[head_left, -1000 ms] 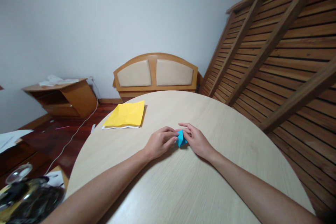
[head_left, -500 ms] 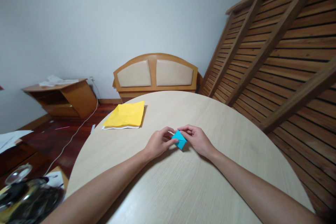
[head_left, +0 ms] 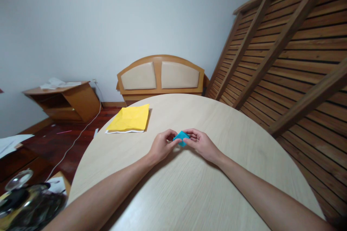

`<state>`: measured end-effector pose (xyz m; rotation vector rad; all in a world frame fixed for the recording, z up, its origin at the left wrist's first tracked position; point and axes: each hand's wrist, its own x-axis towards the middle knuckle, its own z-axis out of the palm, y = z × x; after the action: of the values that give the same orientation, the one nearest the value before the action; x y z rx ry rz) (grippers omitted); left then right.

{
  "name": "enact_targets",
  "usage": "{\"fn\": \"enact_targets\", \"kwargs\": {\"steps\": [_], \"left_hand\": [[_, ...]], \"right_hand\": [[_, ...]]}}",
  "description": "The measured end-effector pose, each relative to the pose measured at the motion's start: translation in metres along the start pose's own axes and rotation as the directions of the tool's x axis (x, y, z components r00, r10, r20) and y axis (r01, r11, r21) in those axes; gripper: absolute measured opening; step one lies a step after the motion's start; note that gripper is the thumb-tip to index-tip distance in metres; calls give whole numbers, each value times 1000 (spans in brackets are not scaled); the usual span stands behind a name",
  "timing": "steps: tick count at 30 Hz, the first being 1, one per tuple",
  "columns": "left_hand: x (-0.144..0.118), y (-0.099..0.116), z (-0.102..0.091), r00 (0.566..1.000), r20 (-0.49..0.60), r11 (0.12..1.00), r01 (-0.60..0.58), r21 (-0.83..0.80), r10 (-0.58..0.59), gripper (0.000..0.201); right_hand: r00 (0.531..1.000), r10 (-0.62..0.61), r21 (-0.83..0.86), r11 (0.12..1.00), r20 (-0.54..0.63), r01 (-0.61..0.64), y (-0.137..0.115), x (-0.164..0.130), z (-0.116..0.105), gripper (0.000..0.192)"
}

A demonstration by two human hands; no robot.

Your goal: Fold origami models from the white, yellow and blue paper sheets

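Note:
A small folded piece of blue paper (head_left: 181,137) is pinched between both hands, just above the round pale wooden table (head_left: 189,187). My left hand (head_left: 161,146) grips its left side with thumb and fingers. My right hand (head_left: 202,144) holds its right side. Most of the blue paper is hidden by my fingers. A yellow sheet of paper (head_left: 130,118) lies flat at the table's far left edge, well away from both hands.
A wooden headboard with beige panels (head_left: 160,75) stands behind the table. A slatted wooden frame (head_left: 292,54) leans at the right. A low wooden cabinet (head_left: 65,101) and a white cable (head_left: 78,135) are on the floor at left. Dark glassy items (head_left: 27,202) sit bottom left.
The blue paper was turned and lifted slightly between the fingers; it showed as a diamond half a second ago and now looks flatter and smaller. Both hands shifted a little farther from me.

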<state>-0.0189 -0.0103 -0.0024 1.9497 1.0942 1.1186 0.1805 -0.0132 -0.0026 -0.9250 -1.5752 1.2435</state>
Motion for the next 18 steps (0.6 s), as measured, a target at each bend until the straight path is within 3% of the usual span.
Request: {"fn": "enact_targets", "kwargs": {"steps": [18], "left_hand": [[1, 0, -1, 995, 66, 994, 75, -74, -70, 29]], "right_hand": [[997, 0, 16, 1000, -82, 1, -1, 2, -5, 40]]}}
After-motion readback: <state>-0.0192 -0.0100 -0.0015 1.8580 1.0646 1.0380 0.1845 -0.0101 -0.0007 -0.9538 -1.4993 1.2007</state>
